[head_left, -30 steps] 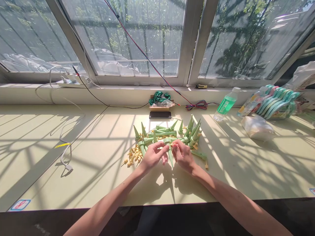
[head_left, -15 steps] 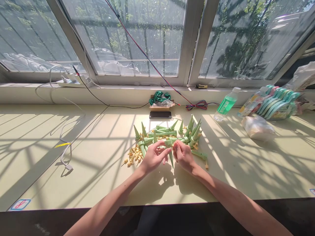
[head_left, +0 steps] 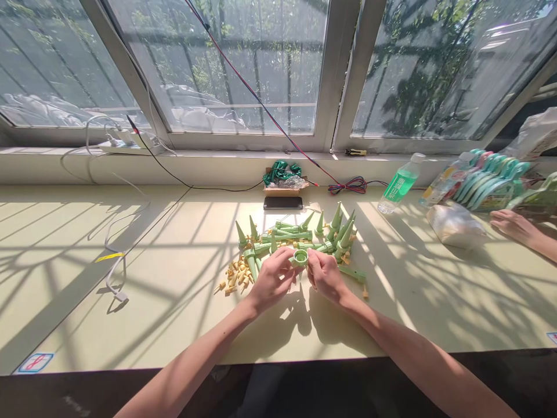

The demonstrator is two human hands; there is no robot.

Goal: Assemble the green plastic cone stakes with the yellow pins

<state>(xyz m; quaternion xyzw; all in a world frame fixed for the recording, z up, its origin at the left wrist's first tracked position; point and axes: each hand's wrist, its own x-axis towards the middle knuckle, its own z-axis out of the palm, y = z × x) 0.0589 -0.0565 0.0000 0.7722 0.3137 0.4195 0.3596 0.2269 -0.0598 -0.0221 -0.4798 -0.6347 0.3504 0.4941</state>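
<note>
So there's this light green plastic piece with a round, hollow end (head_left: 300, 257) held up over the pale yellow-green surface (head_left: 174, 325), opening facing the camera. The left hand (head_left: 273, 274) grips it from the left; the right hand (head_left: 324, 274) is pinched closed right at its other side, can't tell what's between those fingers. Just behind are pointy green plastic cones (head_left: 345, 239), with small yellow pegs (head_left: 237, 273) heaped to the left. Farther back lies a black phone (head_left: 282, 202).
</note>
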